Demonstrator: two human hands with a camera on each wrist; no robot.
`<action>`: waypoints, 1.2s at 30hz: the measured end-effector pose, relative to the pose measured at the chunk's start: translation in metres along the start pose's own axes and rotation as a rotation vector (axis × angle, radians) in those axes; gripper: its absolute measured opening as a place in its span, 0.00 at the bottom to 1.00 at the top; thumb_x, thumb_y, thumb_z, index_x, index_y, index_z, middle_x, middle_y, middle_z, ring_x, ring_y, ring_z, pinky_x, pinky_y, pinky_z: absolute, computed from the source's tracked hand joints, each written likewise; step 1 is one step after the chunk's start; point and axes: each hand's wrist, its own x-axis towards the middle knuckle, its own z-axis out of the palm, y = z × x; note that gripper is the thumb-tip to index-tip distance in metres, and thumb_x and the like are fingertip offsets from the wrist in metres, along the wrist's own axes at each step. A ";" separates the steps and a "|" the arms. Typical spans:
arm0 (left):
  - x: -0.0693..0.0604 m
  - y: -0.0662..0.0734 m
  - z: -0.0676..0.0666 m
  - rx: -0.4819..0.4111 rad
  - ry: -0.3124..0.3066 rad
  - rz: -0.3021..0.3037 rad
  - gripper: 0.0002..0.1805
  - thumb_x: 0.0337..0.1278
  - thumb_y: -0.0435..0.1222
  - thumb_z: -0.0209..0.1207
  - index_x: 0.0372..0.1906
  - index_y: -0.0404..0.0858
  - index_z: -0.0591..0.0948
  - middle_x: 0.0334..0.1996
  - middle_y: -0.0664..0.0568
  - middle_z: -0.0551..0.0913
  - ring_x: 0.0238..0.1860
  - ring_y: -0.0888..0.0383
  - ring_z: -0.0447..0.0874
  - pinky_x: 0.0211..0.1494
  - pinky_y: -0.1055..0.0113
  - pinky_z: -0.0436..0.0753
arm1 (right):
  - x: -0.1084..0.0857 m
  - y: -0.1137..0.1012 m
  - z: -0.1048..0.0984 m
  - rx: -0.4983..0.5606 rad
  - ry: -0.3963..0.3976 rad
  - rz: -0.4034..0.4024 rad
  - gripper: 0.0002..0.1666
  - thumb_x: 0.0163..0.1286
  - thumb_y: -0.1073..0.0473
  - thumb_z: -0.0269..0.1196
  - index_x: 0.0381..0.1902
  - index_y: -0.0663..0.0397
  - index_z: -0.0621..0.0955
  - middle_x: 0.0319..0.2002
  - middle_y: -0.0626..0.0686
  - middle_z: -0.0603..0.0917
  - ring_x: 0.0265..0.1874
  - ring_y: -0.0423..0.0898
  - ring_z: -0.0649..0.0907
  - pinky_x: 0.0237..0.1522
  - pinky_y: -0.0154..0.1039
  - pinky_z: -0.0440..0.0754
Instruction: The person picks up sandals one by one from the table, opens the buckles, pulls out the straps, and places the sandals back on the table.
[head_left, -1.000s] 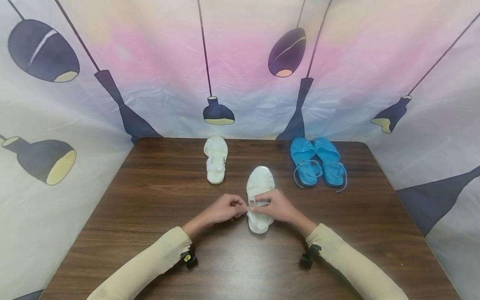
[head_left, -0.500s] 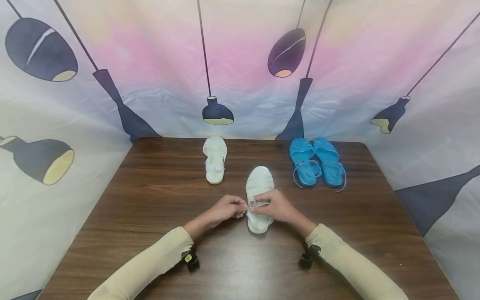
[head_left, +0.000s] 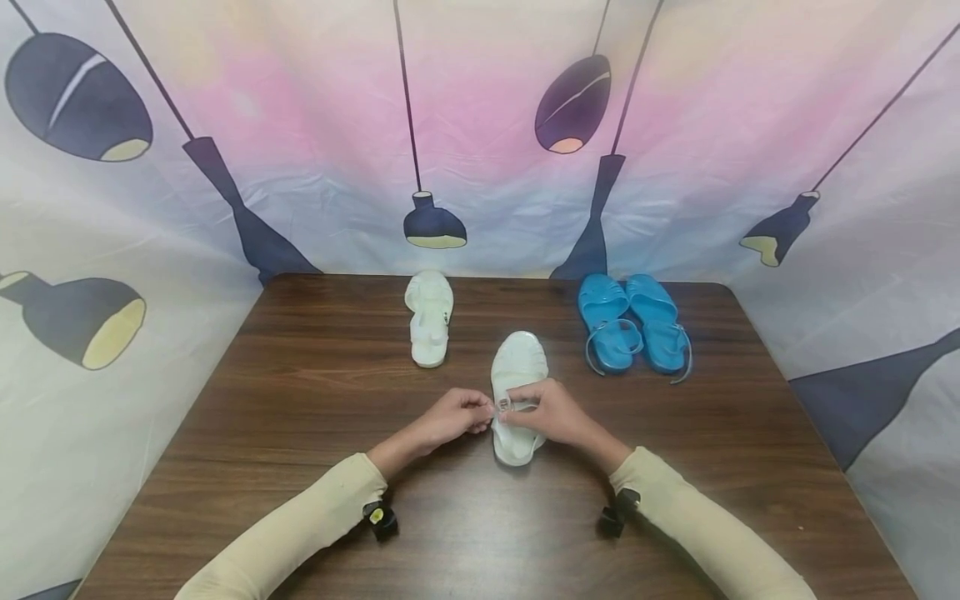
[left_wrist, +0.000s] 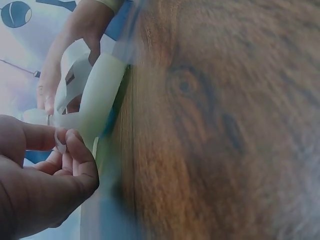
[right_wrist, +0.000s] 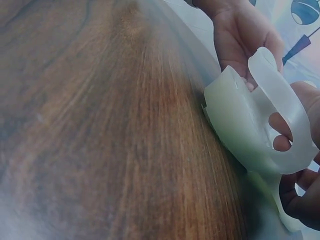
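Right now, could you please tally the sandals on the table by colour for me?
White: 2 (near white sandal, far white sandal)
Blue: 2 (left blue sandal, right blue sandal)
Total: 4 sandals

head: bright, even | glare on tabletop (head_left: 491, 525), near side of held white sandal (head_left: 519, 358) | wrist views: dimmer, tabletop blurry beside it
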 end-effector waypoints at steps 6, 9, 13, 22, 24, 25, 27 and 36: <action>-0.001 0.002 -0.001 0.074 0.004 0.040 0.10 0.73 0.32 0.56 0.41 0.28 0.83 0.27 0.54 0.79 0.30 0.62 0.76 0.35 0.70 0.77 | 0.000 -0.001 0.003 -0.007 -0.005 -0.017 0.15 0.61 0.52 0.77 0.45 0.49 0.91 0.39 0.43 0.91 0.34 0.37 0.82 0.35 0.32 0.82; -0.002 0.005 -0.001 0.089 0.027 0.052 0.09 0.70 0.31 0.58 0.41 0.27 0.83 0.28 0.52 0.82 0.30 0.63 0.79 0.35 0.69 0.80 | 0.000 -0.001 0.003 -0.009 0.009 -0.011 0.16 0.61 0.51 0.77 0.46 0.50 0.91 0.40 0.44 0.91 0.34 0.38 0.82 0.36 0.32 0.82; -0.005 0.006 -0.002 0.099 0.042 0.028 0.08 0.69 0.32 0.59 0.40 0.29 0.84 0.29 0.50 0.85 0.31 0.62 0.81 0.36 0.68 0.82 | -0.001 0.000 0.004 -0.003 0.026 0.007 0.19 0.61 0.51 0.77 0.48 0.52 0.90 0.44 0.47 0.91 0.37 0.38 0.82 0.40 0.33 0.83; -0.003 0.007 -0.003 0.116 0.036 0.046 0.09 0.70 0.30 0.58 0.39 0.26 0.84 0.28 0.50 0.83 0.30 0.63 0.78 0.36 0.70 0.80 | -0.002 -0.002 0.002 -0.012 0.028 0.015 0.20 0.61 0.50 0.76 0.49 0.53 0.90 0.45 0.48 0.91 0.37 0.39 0.82 0.41 0.35 0.83; -0.002 0.007 -0.003 0.087 0.035 0.044 0.09 0.70 0.29 0.58 0.39 0.25 0.84 0.27 0.51 0.82 0.30 0.63 0.78 0.36 0.71 0.80 | -0.002 -0.003 0.002 -0.020 0.019 0.007 0.20 0.61 0.50 0.76 0.48 0.52 0.90 0.43 0.47 0.91 0.35 0.39 0.82 0.39 0.34 0.82; -0.002 0.007 -0.002 0.073 0.037 0.041 0.09 0.70 0.29 0.58 0.39 0.25 0.84 0.27 0.52 0.81 0.30 0.63 0.77 0.36 0.71 0.80 | -0.002 -0.003 0.002 -0.025 0.017 0.002 0.19 0.62 0.50 0.76 0.48 0.52 0.90 0.43 0.46 0.91 0.35 0.39 0.81 0.38 0.33 0.82; -0.001 0.006 -0.001 0.053 0.043 0.043 0.09 0.71 0.29 0.58 0.40 0.24 0.84 0.27 0.53 0.80 0.30 0.63 0.77 0.36 0.72 0.79 | -0.001 -0.003 0.002 -0.034 0.015 -0.011 0.18 0.62 0.50 0.76 0.47 0.50 0.91 0.41 0.45 0.91 0.33 0.38 0.81 0.36 0.32 0.81; -0.004 0.007 0.000 0.038 0.078 0.038 0.09 0.71 0.30 0.58 0.41 0.25 0.84 0.28 0.51 0.83 0.30 0.63 0.80 0.37 0.71 0.82 | -0.002 -0.002 0.004 -0.014 0.024 0.003 0.17 0.62 0.50 0.76 0.46 0.49 0.91 0.40 0.44 0.91 0.33 0.38 0.81 0.37 0.33 0.82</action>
